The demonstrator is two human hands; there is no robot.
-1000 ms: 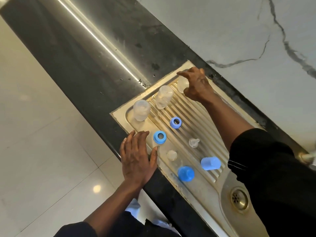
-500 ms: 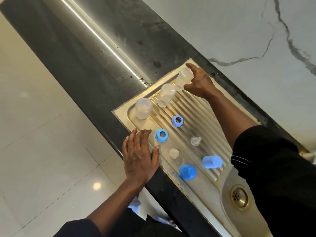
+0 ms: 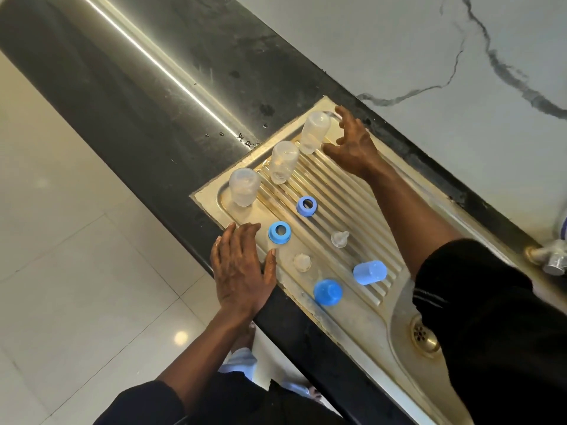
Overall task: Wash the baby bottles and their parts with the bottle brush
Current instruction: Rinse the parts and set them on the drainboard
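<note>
Since half a second ago the farthest of the three clear plastic baby bottles has been let go by the right hand. That hand is now held just beside the bottle with its fingers spread and nothing in its grasp; whether a fingertip still touches the bottle cannot be told. The left hand has been kept flat, fingers straight, on the front edge of the black stone worktop, with its fingertips over the rim of the ribbed stainless-steel draining board. Nothing is held by it.

All three bottles are stood in a slanting row at the far end of the draining board, the middle bottle and the nearest bottle well apart from the hands. Closer in, two blue plastic screw rings, two clear silicone teats and two blue plastic caps are set out separately on the ribs and the flat margin.

The draining board is sunk into the worktop and runs into a sink basin with a round brass-coloured drain. A long streak of light is reflected on the dark stone. Behind it a white marble-look wall with dark veins is seen, and a metal tap at the right edge. Below the worktop, pale glossy floor tiles are visible.
</note>
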